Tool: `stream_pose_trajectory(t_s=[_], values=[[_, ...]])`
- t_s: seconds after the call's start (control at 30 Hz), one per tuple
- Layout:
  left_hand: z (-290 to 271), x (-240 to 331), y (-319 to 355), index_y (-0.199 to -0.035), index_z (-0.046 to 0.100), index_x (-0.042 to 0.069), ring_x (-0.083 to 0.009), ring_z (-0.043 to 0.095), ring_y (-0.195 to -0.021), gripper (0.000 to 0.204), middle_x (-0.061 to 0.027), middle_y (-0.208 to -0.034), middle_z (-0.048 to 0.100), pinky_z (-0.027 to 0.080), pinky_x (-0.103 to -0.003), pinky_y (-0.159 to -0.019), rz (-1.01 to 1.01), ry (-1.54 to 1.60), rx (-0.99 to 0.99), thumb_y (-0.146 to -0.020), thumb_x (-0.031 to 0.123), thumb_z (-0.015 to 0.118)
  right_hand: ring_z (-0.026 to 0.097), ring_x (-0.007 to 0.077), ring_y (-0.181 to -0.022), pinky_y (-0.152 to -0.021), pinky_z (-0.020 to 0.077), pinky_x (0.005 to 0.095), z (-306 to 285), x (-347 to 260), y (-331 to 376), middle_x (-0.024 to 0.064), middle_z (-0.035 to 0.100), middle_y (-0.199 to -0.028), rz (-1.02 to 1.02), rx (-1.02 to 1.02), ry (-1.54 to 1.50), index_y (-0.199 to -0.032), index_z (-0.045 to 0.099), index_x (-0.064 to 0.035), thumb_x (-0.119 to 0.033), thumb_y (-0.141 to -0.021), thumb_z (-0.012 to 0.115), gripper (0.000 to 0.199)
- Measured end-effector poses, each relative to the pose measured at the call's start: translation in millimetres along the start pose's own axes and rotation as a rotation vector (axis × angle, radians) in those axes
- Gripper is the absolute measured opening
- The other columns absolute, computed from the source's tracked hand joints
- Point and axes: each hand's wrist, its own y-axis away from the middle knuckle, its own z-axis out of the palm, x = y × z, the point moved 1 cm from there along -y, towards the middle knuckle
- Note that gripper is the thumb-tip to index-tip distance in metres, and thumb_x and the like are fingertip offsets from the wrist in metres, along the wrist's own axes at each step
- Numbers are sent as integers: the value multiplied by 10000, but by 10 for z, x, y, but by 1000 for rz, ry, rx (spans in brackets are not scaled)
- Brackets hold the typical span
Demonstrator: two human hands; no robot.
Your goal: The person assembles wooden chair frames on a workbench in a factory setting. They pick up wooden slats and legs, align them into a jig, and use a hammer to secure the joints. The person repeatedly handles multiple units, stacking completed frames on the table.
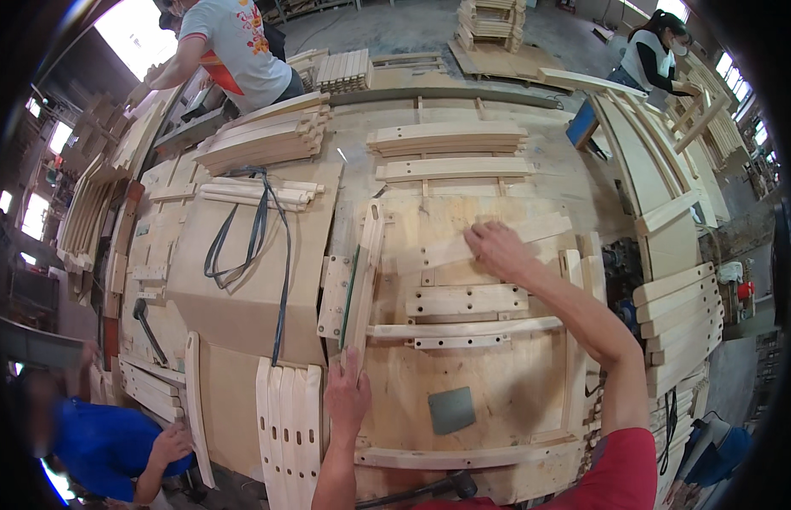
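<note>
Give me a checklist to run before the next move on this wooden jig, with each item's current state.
1. Left hand on the lower end of the upright slat: ok.
2. Right hand resting on the slanted slat: ok.
3. Upright slat seated fully in the jig: cannot tell.
4. Black hose lying clear of both hands: ok.
5. Grey pad lying loose on the jig: not ok.
6. Hammer at the near edge, within reach: ok.
</note>
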Motion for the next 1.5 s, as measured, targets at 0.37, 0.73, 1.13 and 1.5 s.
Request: stream_pose_trajectory(t_s=[0.37, 0.73, 1.13, 1.5], values=[[-70, 5, 6, -1510, 465, 162, -380, 623, -837, 645, -187, -1006, 532, 538, -485, -699, -35, -22, -41, -891, 192, 644, 679, 323, -1003, -847, 552, 456, 89, -376, -41, 127, 681, -1068, 153, -289, 12, -1090, 678, -46, -216, -753, 777, 390], [-49, 264, -106, -1484, 487, 97, -417, 564, -1143, 633, -243, -1237, 553, 470, -508, -947, -18, -113, -95, -894, 220, 680, 679, 352, -914, -830, 542, 430, 407, 121, 273, 135, 723, -980, 91, 85, -626, -1015, 777, -70, -342, -828, 785, 330], [791, 1916, -1727, -1365, 582, 49, -355, 507, -1273, 586, -202, -1357, 555, 383, -506, -1061, 644, 184, 3, -885, 366, 688, 530, 448, -1220, -1039, 428, 517, -74, -1287, 3038, 259, 595, -1277, 1300, 225, 40, -1395, 504, 13, -338, -780, 789, 764], [1064, 2206, -1816, -1357, 614, 90, -316, 603, -1105, 619, -158, -1123, 674, 407, -471, -955, 590, 110, -285, -935, 540, 563, 630, 360, -1073, -944, 490, 420, 135, -1364, 3630, 192, 643, -1123, 1182, 375, -378, -1327, 579, -49, -132, -779, 704, 568]])
